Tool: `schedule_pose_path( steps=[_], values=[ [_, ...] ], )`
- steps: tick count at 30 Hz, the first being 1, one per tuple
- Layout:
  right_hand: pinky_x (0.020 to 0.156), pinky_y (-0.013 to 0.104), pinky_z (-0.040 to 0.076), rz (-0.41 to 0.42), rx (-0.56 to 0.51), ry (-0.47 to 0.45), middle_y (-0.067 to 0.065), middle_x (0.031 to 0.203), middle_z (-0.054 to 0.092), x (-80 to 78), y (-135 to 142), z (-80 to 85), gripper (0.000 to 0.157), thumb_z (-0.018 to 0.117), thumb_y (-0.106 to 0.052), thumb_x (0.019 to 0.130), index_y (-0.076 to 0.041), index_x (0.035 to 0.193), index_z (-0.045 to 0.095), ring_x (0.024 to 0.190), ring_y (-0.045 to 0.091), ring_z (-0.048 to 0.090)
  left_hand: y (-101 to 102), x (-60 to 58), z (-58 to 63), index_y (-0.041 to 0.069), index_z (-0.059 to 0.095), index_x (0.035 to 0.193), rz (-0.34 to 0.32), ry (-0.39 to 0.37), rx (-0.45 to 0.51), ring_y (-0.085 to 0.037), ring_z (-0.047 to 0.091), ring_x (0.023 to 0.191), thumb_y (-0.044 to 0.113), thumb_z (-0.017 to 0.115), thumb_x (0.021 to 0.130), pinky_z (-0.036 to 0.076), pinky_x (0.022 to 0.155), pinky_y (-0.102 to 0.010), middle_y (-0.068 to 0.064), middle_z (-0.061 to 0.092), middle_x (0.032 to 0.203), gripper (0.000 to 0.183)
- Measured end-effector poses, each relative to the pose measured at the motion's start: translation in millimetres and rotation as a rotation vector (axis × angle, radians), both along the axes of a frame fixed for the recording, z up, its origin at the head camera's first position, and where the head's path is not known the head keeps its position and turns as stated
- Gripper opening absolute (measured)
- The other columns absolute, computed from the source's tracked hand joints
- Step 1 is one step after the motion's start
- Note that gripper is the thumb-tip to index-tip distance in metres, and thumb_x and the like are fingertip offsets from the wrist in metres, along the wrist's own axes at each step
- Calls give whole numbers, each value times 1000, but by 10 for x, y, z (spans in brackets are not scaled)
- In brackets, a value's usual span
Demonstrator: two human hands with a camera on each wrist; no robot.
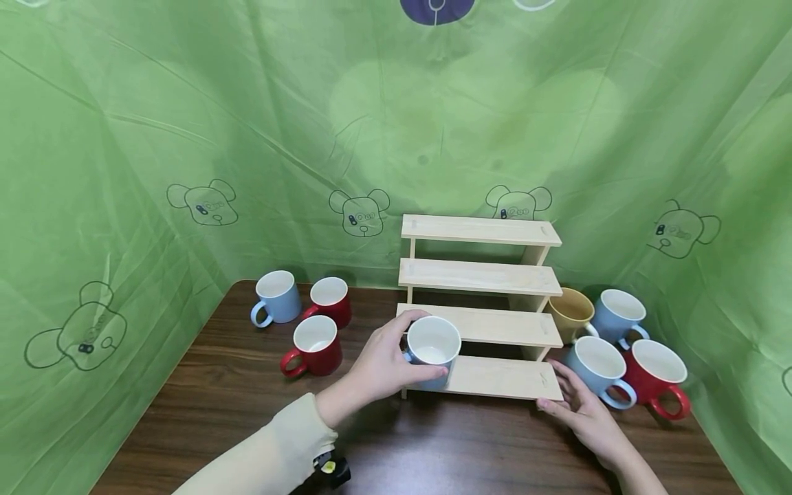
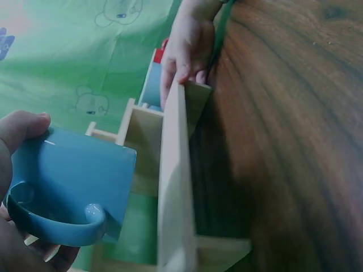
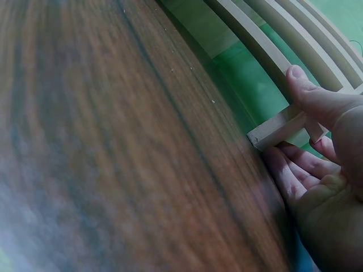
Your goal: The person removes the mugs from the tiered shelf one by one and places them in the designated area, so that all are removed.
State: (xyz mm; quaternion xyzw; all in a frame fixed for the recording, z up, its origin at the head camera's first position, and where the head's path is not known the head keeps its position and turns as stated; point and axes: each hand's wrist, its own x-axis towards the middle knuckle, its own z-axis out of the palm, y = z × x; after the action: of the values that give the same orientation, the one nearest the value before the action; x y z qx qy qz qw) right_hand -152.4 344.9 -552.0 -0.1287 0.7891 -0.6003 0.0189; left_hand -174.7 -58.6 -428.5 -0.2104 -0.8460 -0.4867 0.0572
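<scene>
My left hand (image 1: 382, 363) grips a light blue mug (image 1: 434, 342) with a white inside, thumb and fingers spread around its sides. The mug is upright in the head view, overlapping the left end of the lowest step of a pale wooden four-step shelf (image 1: 504, 377). In the left wrist view, the mug's handle (image 2: 62, 226) faces the camera, close beside the step board. At the shelf's right end, my right hand (image 1: 584, 414) holds the lowest step, its thumb (image 3: 303, 85) on the board and the other fingers around the end support.
Left of the shelf stand a light blue mug (image 1: 281, 301) and two red mugs (image 1: 332, 302), (image 1: 320, 352). Close by my right hand are a yellow mug (image 1: 570, 313), two light blue mugs (image 1: 621, 316), (image 1: 597, 364) and a red mug (image 1: 656, 375). A green curtain (image 1: 278, 137) surrounds the brown table (image 1: 204, 399).
</scene>
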Motion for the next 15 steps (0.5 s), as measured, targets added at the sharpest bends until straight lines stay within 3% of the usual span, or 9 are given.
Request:
schedule_pose_path(
  steps=[8, 15],
  values=[
    [90, 20, 58, 7, -6, -9, -18, 141, 61, -2, 4, 8, 78, 72, 6, 102, 8, 166, 26, 120, -3, 65, -287, -70, 308, 21, 66, 140, 26, 32, -17, -13, 71, 100, 31, 104, 71, 59, 88, -38, 8, 76, 118, 79],
    [91, 21, 59, 18, -2, -24, -21, 138, 62, 6, 9, -2, 78, 72, 4, 102, 7, 165, 27, 120, -2, 66, -670, -100, 544, 24, 65, 142, 86, 20, -1, -19, 70, 102, 31, 105, 73, 56, 89, -43, 4, 76, 119, 81]
  ],
)
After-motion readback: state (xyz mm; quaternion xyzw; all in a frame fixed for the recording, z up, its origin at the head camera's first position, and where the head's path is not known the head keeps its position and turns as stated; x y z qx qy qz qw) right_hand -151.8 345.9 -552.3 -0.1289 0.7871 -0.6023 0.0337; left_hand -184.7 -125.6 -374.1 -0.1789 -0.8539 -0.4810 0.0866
